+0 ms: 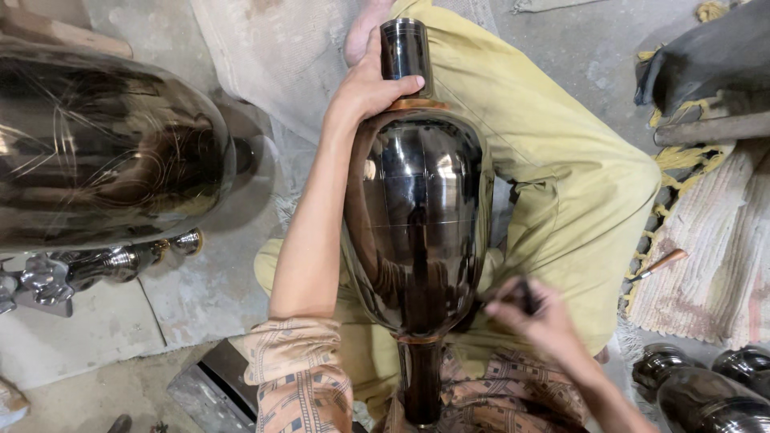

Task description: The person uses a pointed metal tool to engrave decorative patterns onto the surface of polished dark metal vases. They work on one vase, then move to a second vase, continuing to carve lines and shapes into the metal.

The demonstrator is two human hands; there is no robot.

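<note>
Centre of the frame: a dark, mirror-polished metal vase [421,224], lying lengthwise across the lap on yellow-green trousers [561,160], narrow neck toward the top of the frame, foot toward the bottom edge. Copper-coloured band [417,104] ringing the joint between neck and body. Left hand [369,84] wrapped around the neck just above that band, fingers curled over the metal, clenched on the vase. Right hand [533,313] at lower right of the vase body, pinched around a slim dark engraving tool [525,295], tip close against the lower flank. Upper left: a much larger polished vessel [104,152]. Right edge: a wooden-handled tool [662,262] lying on a pale woven mat [706,240]. Lower right corner: more dark polished pieces [706,385].
</note>
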